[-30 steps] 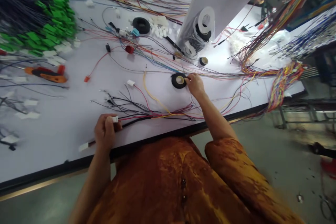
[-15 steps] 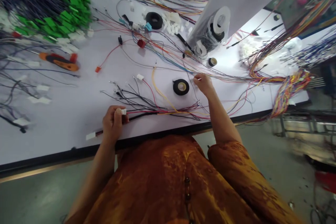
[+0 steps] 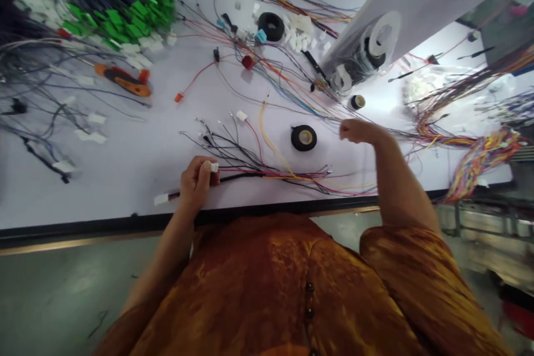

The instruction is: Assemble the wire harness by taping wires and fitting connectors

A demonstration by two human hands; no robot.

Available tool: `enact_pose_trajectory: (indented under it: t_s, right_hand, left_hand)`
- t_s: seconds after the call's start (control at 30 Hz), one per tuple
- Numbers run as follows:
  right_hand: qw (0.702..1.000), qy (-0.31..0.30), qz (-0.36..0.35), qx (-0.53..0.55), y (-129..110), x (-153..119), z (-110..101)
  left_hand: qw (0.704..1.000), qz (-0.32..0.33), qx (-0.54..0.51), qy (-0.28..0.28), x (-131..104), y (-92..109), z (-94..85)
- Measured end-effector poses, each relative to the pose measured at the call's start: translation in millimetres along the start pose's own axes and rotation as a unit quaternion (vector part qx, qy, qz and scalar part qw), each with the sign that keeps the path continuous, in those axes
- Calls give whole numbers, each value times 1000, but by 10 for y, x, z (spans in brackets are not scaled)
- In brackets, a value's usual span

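Near the front edge of the table, my left hand [image 3: 195,182] is closed around a white connector [image 3: 214,167], pinched by the thumb. From it red and black wires run right into a wire harness [image 3: 267,174] with loose black, red and yellow ends. A second white connector [image 3: 162,199] on a short dark lead pokes out left of that hand. My right hand [image 3: 354,130] is held with its fingers pressed together, right of a black tape roll [image 3: 303,138]; it is slightly blurred, and what it pinches, if anything, is hidden.
Green connectors [image 3: 137,28] on dark wires are heaped at the back left, near an orange-handled screwdriver [image 3: 125,80]. Another black tape roll [image 3: 271,26] lies at the back. A white post [image 3: 375,16] rises at the right. Bundled coloured wires [image 3: 484,161] hang over the right end.
My right hand has moved right, away from the tape roll. The left hand keeps its hold on the white connector. The whole view has shifted a little.
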State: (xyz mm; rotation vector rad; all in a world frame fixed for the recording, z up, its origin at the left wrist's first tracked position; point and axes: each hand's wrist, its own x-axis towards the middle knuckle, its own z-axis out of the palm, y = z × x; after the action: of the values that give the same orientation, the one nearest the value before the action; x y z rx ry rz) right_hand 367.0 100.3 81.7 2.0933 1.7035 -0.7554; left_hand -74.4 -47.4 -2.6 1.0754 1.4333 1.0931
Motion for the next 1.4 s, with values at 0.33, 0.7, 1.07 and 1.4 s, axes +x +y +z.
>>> enact_pose_trajectory:
  t_s: [0.33,0.7,1.07,1.4]
  right_hand:
    - [895,8,-300,330,-1019,-705,-99]
    - [762,-189,-459,417,-2981,-701,822]
    - [807,53,-464,362,-2122,-509,1392]
    - [797,45,-496,343,-2143,-667,1360]
  left_hand:
    - [998,47,-29,-18,45,32,19]
    - [996,49,-72,-33,89,-47,-8]
    - [996,56,-55,-31,39,102,-10]
    - [992,2,-117,-41,54,73,7]
